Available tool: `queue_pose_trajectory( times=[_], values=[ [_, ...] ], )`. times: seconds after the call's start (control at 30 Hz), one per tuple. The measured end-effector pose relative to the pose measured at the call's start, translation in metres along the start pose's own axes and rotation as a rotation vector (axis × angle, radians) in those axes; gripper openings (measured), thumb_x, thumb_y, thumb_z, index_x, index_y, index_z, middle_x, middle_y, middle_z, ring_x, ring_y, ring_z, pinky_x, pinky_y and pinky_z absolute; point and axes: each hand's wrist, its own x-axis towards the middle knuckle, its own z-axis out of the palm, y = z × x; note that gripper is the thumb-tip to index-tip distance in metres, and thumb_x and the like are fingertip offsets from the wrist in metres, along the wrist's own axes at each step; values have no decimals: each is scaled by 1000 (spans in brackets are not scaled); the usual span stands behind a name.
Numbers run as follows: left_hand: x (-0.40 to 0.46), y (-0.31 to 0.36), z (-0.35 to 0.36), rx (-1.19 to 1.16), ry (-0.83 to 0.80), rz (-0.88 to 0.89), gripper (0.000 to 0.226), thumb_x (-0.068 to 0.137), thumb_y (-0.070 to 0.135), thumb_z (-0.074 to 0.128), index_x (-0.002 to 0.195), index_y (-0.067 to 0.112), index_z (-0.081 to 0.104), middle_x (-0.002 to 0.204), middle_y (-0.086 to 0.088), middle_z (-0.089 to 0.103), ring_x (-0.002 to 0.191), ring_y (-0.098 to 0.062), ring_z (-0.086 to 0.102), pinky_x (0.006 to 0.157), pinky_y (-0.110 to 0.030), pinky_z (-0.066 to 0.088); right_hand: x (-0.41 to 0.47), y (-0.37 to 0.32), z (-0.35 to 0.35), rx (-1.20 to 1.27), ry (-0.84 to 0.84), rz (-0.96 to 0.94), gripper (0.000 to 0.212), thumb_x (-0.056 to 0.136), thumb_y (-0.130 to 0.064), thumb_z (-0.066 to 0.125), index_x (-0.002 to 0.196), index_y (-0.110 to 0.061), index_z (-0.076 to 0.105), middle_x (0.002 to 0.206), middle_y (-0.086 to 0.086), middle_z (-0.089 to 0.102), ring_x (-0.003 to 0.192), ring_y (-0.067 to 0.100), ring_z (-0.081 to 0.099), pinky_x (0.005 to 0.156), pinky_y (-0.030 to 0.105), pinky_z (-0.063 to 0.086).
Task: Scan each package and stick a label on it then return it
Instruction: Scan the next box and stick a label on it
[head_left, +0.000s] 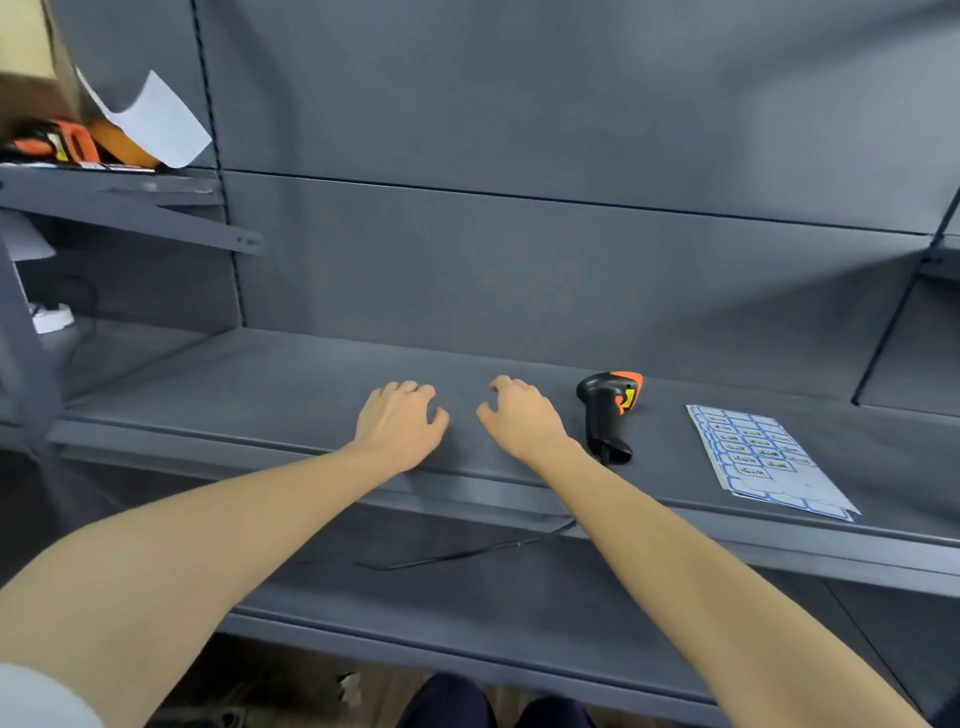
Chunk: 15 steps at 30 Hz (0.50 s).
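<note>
Your left hand (400, 423) and right hand (519, 415) both rest palm-down on the flat dark grey metal shelf (260, 384), fingers loosely curled, nothing in either one. They sit side by side near the shelf's front edge with a small gap between the thumbs.

Just beside your right hand lies the black plastic handheld barcode scanner with orange trim and a yellow patch (608, 413). It is on its side on the shelf. Its long axis runs roughly front to back: handle base toward you at the front edge, head at the far end and turned to the right. A thin black cable (467, 556) runs from under the shelf edge across the lower grey shelf (519, 613) below.

Further right, apart from the scanner, is the flat white sheet of blue-bordered rectangular labels (763, 457). It lies flat on the same shelf, long axis angled from far-left to near-right, near corner almost at the front lip. Print on the labels is too small to read.

No package shows on this shelf.

The back panel (519, 130) is the same matte grey sheet metal, smooth. At upper left, a bracketed grey shelf (114, 182) carries blurred orange and black items (57, 143) and a loose white paper sheet (156, 122) hanging over its edge.
</note>
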Motion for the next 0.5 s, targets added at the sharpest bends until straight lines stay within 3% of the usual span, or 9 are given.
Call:
queue_pose_trajectory(
  times=[0.27,0.5],
  values=[
    [-33,-34,-29,55,83,-121,40,97,32,42,128,10,55,129,-9,58,119,-28,50,101,-34,34,-13,-51,9,132,-48,-172,38,96,-24,42,130,-6,47,128,12,54,115,31,49,91,37,39],
    [-110,-110,-49,158,127,-370,36,95,30,47,123,9,58,122,-10,61,115,-30,52,95,-37,38,-52,-142,59,290,-178,-457,40,96,-25,46,130,-5,49,127,14,56,117,32,50,94,40,44]
  ],
)
